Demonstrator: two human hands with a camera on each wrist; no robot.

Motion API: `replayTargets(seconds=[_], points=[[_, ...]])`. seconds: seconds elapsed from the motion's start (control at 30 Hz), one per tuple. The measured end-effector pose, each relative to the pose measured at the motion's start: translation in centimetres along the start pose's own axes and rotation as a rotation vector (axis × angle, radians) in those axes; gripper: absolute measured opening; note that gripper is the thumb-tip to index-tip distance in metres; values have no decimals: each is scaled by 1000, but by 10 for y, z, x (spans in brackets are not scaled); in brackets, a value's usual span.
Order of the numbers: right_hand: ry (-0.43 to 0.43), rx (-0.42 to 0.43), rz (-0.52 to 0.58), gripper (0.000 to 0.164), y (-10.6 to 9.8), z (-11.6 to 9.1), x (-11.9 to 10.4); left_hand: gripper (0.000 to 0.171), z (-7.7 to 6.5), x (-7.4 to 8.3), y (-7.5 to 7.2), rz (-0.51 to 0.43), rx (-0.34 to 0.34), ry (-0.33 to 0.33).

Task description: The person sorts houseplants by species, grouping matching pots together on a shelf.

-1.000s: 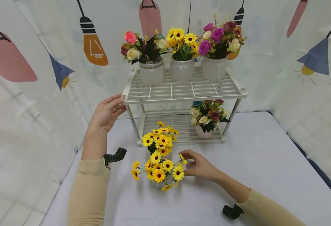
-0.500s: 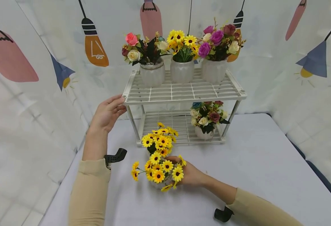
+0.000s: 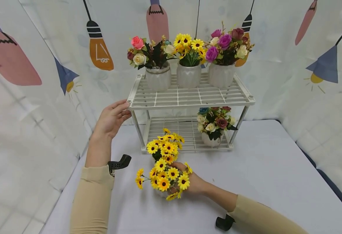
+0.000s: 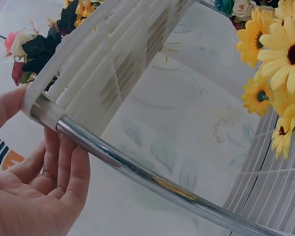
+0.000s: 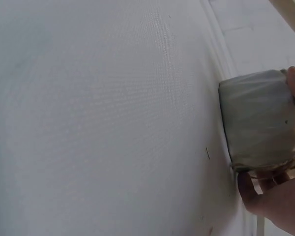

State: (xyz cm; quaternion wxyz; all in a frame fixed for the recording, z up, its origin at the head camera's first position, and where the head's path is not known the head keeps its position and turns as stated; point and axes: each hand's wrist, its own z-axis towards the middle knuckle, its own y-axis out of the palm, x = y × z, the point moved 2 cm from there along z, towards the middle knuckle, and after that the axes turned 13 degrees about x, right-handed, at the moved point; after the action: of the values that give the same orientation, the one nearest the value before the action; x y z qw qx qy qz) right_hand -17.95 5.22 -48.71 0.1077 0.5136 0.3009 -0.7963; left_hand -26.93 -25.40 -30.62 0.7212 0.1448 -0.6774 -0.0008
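Note:
A two-tier white wire rack [image 3: 191,106] stands on the table. My left hand [image 3: 109,118] holds its upper left front corner; in the left wrist view the thumb side lies over the corner and fingers curl beneath, beside the metal post [image 4: 137,167]. My right hand [image 3: 195,184] grips the front potted artificial sunflower plant [image 3: 163,183], partly hidden behind the blooms. In the right wrist view that plant's pale pot [image 5: 260,118] sits between thumb and fingers, its base right at the tablecloth. Just behind it stands a second sunflower plant [image 3: 168,146], its pot mostly hidden.
On the upper shelf sit a pink-and-cream rose pot [image 3: 158,76], a small sunflower pot [image 3: 188,76] and a purple rose pot [image 3: 221,74]. Another mixed rose pot [image 3: 212,139] occupies the lower shelf's right end. A patterned curtain [image 3: 276,65] hangs behind the white-covered table [image 3: 264,169].
My right hand has moved left from beside the front sunflower plant and taken hold of its pot. The left hand stays at the rack's corner.

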Motion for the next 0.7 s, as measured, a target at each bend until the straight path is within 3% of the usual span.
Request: replayTargets(seconds=[0.13, 0.33, 0.5, 0.7], points=[[3, 21, -4, 77, 1, 1, -2, 58, 1, 0, 0, -8, -3, 8], [53, 83, 116, 76, 5, 0, -2, 56, 1, -1, 1, -13, 0, 3], [68, 128, 149, 75, 8, -4, 1, 58, 1, -1, 1, -10, -1, -3], [63, 152, 189, 77, 0, -13, -2, 58, 0, 0, 1, -8, 0, -9]])
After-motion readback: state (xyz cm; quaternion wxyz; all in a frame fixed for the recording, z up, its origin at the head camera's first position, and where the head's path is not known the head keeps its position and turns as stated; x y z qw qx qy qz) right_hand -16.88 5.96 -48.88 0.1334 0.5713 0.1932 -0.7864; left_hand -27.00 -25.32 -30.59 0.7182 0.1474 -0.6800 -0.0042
